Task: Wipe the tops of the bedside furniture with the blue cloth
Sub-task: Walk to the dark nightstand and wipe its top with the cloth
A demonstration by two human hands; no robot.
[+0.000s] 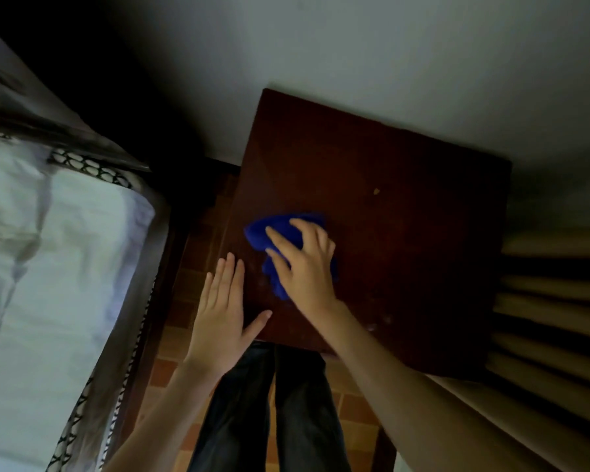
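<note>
Hands, I'm counting two: right hand [305, 264] pressing spread fingers onto one blue cloth [276, 233]; left hand [223, 308], at its eight o'clock, lying flat on one bedside table [406, 250].

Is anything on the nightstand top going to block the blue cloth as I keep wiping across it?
Nothing large does. The blue cloth lies under the right hand on the nightstand top; only a small pale speck lies ahead. The left hand rests at the near left edge.

No readable text, labels, brands, numbers or signs anywhere in view.
</note>
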